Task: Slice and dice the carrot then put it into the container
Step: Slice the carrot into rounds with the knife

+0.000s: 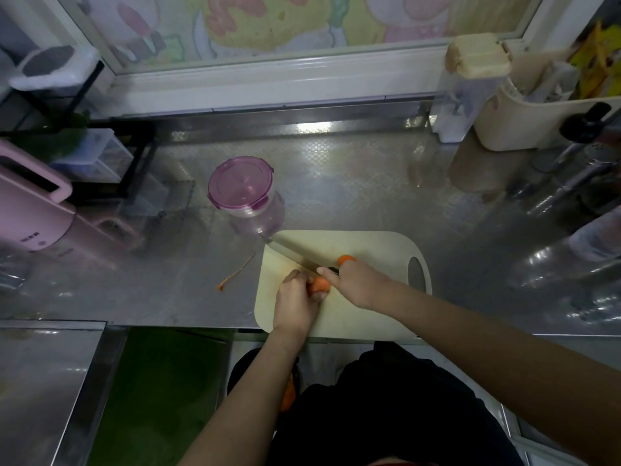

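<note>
L hand (295, 299) sits at approx 8 o'clock on the cutting board (373, 245), fingers curled down over a stub of carrot (320, 286), pinning it to the board. The orange shows just past the knuckles on the 3 o'clock side. R hand (359, 284) is wrapped round the handle of the knife (295, 255), forefinger laid straight along the spine. The blade runs out toward 10 o'clock w/ its tip at the board's corner. The edge is down right beside the L fingers; can't tell if it's in the carrot or just next to it. A second carrot piece (346, 259) pokes out at 12 o'clock of the R hand, mostly hidden.

Container (255, 213), clear w/ a purple lid (240, 185) on, stands on the steel counter (336, 183) off the board's 10 o'clock corner, v. near the knife tip. A thin carrot scrap (235, 274) lies on the counter at 9 o'clock of the board.

Handling, my read: carrot is stiff, dense & round, so it'll want to roll and resist the blade, prob. a bit slick where cut. Best held from the top on the end away from the blade, fingertips tucked back, flat cut face down if poss. Cut pieces are light, easy to scoop. Lid has to come off before anything goes in.
</note>
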`<action>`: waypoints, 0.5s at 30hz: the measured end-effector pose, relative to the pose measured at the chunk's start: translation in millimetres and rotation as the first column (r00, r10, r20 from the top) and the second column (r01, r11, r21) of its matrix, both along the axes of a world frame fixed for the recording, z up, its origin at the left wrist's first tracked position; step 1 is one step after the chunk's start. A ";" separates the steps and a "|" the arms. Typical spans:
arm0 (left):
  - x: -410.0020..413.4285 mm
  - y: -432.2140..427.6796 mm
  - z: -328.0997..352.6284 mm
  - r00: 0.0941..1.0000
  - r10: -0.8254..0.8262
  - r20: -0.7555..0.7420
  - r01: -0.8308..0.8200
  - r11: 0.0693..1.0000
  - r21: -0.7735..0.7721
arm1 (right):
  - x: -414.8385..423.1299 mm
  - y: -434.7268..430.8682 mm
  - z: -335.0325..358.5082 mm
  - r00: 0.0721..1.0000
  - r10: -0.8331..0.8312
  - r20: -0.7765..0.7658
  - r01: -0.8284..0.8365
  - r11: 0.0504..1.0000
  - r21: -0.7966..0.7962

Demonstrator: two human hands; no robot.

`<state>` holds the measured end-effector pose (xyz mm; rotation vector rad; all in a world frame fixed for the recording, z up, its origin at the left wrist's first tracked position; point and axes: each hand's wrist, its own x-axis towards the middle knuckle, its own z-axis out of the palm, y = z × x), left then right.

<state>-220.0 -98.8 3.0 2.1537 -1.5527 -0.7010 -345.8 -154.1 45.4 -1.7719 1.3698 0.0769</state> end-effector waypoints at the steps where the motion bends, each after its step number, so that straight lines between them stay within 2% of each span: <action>1: 0.0 -0.2 -0.4 1.000 0.000 -0.003 0.000 1.000 -0.001 | 3.0 -1.1 0.6 1.000 0.011 -0.016 -0.011 1.000 0.003; 6: 0.9 1.6 -0.6 1.000 -0.016 -0.011 0.016 1.000 0.005 | 2.2 -0.7 -14.9 0.999 -0.036 -0.006 0.036 0.999 0.008; 11: 2.4 0.4 1.8 0.999 0.014 -0.036 -0.014 1.000 -0.007 | -23.7 -0.2 -14.9 0.997 0.008 0.076 -0.010 0.999 0.032; 15: 1.8 -0.4 3.5 0.999 0.022 -0.039 -0.023 1.000 -0.008 | -37.4 7.0 -16.2 0.999 -0.021 0.028 0.020 0.999 0.030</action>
